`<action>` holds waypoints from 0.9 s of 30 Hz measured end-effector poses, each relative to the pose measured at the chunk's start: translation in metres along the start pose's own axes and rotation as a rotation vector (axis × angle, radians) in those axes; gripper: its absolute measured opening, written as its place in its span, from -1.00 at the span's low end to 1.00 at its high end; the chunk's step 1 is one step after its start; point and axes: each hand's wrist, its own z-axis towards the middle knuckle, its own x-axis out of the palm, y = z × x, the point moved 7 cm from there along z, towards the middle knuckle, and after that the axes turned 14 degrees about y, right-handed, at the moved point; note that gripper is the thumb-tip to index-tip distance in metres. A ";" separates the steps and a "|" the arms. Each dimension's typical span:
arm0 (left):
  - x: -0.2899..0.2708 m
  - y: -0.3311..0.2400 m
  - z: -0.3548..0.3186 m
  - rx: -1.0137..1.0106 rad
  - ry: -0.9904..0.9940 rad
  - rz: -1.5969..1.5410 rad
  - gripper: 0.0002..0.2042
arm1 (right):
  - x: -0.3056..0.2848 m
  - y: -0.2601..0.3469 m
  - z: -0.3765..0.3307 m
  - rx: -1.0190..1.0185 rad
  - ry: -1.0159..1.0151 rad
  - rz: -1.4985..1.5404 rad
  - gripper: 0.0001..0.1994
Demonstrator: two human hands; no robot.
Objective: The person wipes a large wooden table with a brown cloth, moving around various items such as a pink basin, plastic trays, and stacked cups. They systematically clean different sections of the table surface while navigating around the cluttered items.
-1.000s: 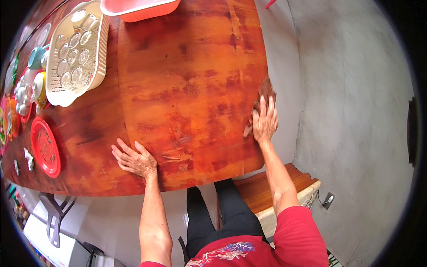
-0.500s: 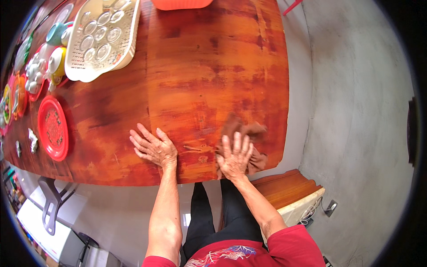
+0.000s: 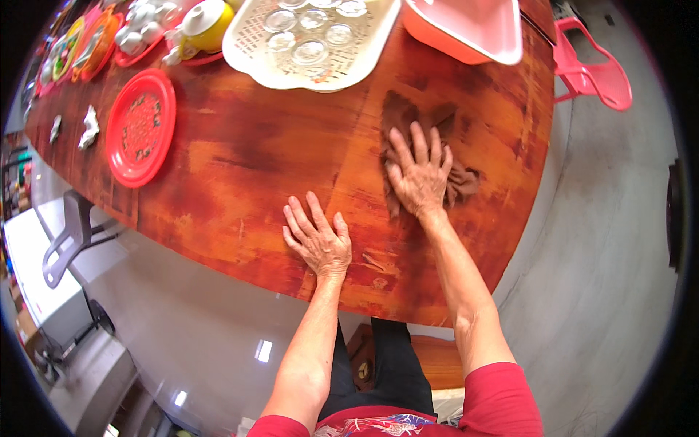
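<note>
My right hand (image 3: 422, 175) lies flat on a crumpled brown cloth (image 3: 399, 115), its fingers spread and pressing the cloth onto the wooden table (image 3: 255, 164). Folds of the cloth stick out beyond the fingertips and to the right of the palm. Nearer the front edge, my left hand (image 3: 320, 240) rests palm down on the bare wood, fingers apart and holding nothing.
A red plate (image 3: 168, 120) and crumpled white scraps (image 3: 89, 127) lie at left. Farther back stand a white basket (image 3: 338, 79) of glass cups, a red-orange basin (image 3: 444, 42) and a yellow teapot (image 3: 222, 29). A pink chair (image 3: 608, 76) stands beyond the right edge.
My right hand has slid the cloth away from the front edge, farther across the table. The view has shifted, bringing the basin and pink chair further in. My left hand still rests on the wood.
</note>
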 end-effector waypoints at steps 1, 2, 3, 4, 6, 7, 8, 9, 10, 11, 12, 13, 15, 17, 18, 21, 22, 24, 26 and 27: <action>-0.001 0.000 0.001 -0.003 0.015 -0.006 -0.35 | 0.000 -0.001 0.019 0.040 -0.011 -0.010 -0.42; -0.002 0.000 0.002 -0.012 0.024 -0.013 -0.34 | 0.001 -0.001 0.036 0.081 -0.023 -0.020 -0.42; -0.002 0.000 0.001 -0.014 0.025 -0.021 -0.34 | 0.003 0.004 0.048 0.108 -0.036 -0.031 -0.42; -0.003 -0.001 0.001 -0.014 0.026 -0.030 -0.33 | 0.005 0.014 0.054 0.080 -0.044 -0.034 -0.41; -0.002 0.001 -0.001 -0.020 0.033 -0.052 -0.34 | 0.009 0.037 0.063 0.027 -0.061 -0.038 -0.40; -0.001 0.002 -0.002 -0.019 0.033 -0.062 -0.34 | 0.009 0.050 0.061 -0.039 -0.048 -0.034 -0.39; 0.000 0.003 -0.003 -0.016 0.033 -0.075 -0.34 | 0.010 0.062 0.059 -0.097 -0.046 -0.022 -0.40; -0.003 0.006 -0.002 -0.007 0.023 -0.113 -0.34 | 0.007 0.076 0.054 -0.165 -0.028 -0.002 -0.40; -0.002 0.008 -0.002 -0.002 0.020 -0.146 -0.36 | 0.003 0.088 0.047 -0.232 -0.011 0.017 -0.41; -0.003 0.007 -0.002 0.004 0.011 -0.203 -0.37 | 0.001 0.096 0.040 -0.313 -0.002 0.025 -0.43; -0.004 0.008 -0.002 0.011 0.000 -0.253 -0.38 | 0.000 0.104 0.031 -0.393 0.028 0.028 -0.45; -0.008 0.009 -0.001 0.028 -0.022 -0.304 -0.40 | -0.003 0.111 0.020 -0.469 0.061 0.041 -0.46; -0.007 0.016 -0.002 0.042 -0.047 -0.371 -0.40 | -0.003 0.119 -0.010 -0.596 0.128 0.048 -0.49; -0.004 0.023 -0.006 0.048 -0.055 -0.435 -0.42 | 0.006 0.113 -0.054 -0.669 0.191 0.044 -0.48; -0.003 0.025 -0.007 0.059 -0.043 -0.414 -0.42 | 0.010 0.106 -0.075 -0.684 0.218 0.032 -0.48; -0.006 0.041 -0.009 0.066 -0.034 -0.269 -0.40 | 0.016 0.081 -0.148 -0.740 0.234 0.048 -0.48; -0.005 0.057 -0.009 0.020 -0.020 -0.234 -0.37 | 0.014 0.075 -0.167 -0.741 0.280 0.031 -0.47; -0.008 0.092 -0.006 -0.070 -0.017 -0.149 -0.37 | 0.015 0.063 -0.195 -0.750 0.333 0.001 -0.45; -0.010 0.134 -0.004 -0.159 -0.059 -0.098 -0.37 | 0.015 0.063 -0.193 -0.766 0.299 -0.008 -0.43; -0.015 0.153 -0.004 -0.203 -0.086 -0.069 -0.36 | 0.013 0.065 -0.191 -0.775 0.286 -0.012 -0.42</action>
